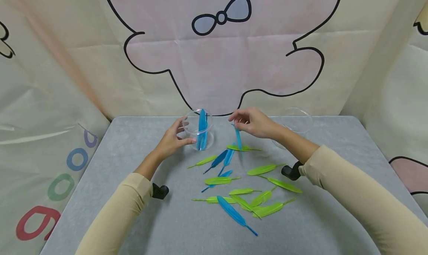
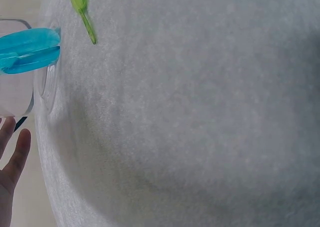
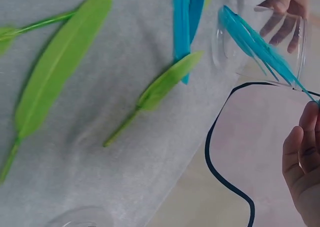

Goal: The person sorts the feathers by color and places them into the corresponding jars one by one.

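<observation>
My left hand holds a clear plastic cup by its side, thumb in front and fingers around the far side. Several blue feathers stand upright in that cup. To the right of it, my right hand pinches a blue feather, which hangs down above the table. Loose blue feathers and several green feathers lie scattered below the hands. One larger blue feather lies nearest the front, over a green one.
A second clear cup stands at the back right, partly behind my right forearm. The grey tabletop ends at a printed cloth backdrop, with cloth on both sides too.
</observation>
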Demonstrator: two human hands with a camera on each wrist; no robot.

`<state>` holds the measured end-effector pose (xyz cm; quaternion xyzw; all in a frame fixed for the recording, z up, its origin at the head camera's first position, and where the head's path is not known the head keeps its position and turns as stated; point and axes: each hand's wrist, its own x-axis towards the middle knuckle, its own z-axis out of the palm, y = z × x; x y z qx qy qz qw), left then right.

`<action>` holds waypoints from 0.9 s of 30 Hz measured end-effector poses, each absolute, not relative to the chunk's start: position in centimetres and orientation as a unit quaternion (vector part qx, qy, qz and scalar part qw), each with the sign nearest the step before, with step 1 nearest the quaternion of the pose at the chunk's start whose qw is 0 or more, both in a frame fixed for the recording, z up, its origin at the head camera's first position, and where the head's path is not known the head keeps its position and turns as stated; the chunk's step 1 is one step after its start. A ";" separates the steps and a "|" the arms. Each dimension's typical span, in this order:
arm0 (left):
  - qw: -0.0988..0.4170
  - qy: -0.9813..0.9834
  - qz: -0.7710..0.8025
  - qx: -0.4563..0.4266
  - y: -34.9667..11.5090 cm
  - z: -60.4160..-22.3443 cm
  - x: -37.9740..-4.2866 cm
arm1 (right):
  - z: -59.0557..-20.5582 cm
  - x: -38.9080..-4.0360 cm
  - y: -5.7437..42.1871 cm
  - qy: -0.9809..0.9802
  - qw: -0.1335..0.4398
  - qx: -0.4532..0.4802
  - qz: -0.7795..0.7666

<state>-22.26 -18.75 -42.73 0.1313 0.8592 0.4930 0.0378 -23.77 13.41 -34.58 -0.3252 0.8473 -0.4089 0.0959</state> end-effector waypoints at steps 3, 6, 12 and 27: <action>0.037 0.858 0.494 0.135 -18.7 -42.8 -22.3 | -34.3 -24.1 13.2 0.849 0.090 -0.323 -0.409; 0.038 0.857 0.495 0.136 -18.7 -42.8 -22.3 | -33.9 -24.2 12.9 0.851 0.087 -0.314 -0.411; 0.038 0.860 0.493 0.128 -18.7 -42.8 -22.3 | -32.7 -24.7 12.1 0.853 0.061 -0.311 -0.414; 0.039 0.858 0.496 0.126 -18.7 -42.7 -22.2 | -29.8 -26.2 9.9 0.848 0.012 -0.287 -0.446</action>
